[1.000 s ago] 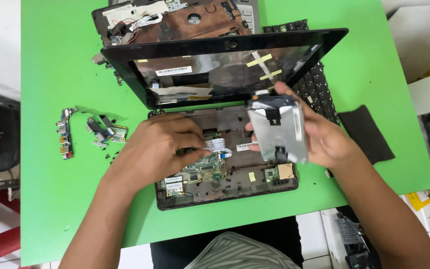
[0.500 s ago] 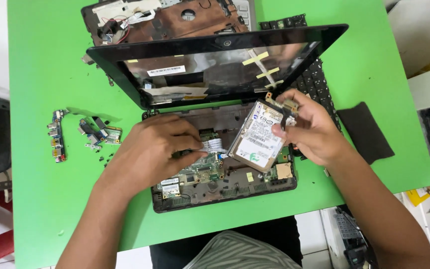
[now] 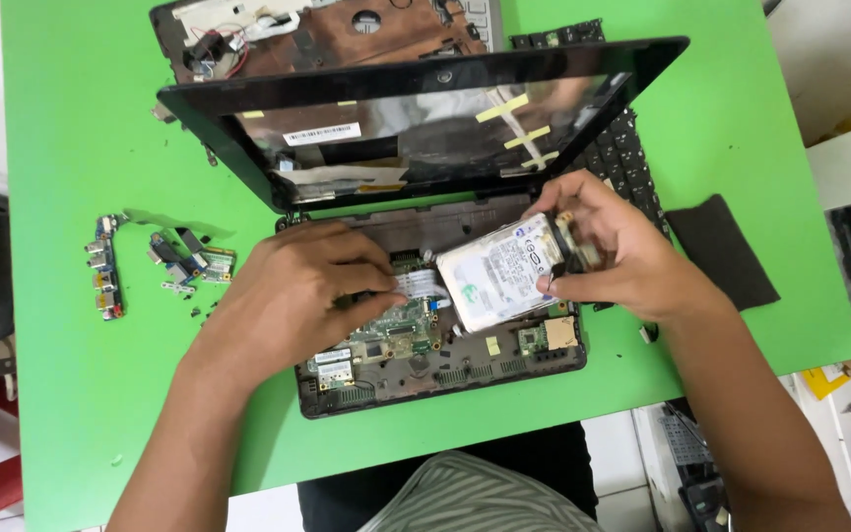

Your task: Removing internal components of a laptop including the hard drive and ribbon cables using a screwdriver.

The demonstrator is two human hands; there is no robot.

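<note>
Right hand (image 3: 622,251) clamped on a silver hard drive (image 3: 499,271), holding it tilted just above the open laptop base (image 3: 445,369). Left hand (image 3: 293,296) lies fingers together, pressing flat on the circuit board (image 3: 401,335), fingertips touching a white ribbon cable (image 3: 424,286) just left of the drive. Laptop screen (image 3: 416,123) stands beyond both hands. Small loose parts (image 3: 184,261) lie on green counter (image 3: 71,148), left of left hand

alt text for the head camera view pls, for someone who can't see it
A person's right hand holds a silver hard drive tilted above an opened laptop base on a green table, while the left hand presses on the base. Small circuit boards lie to the left.
</note>
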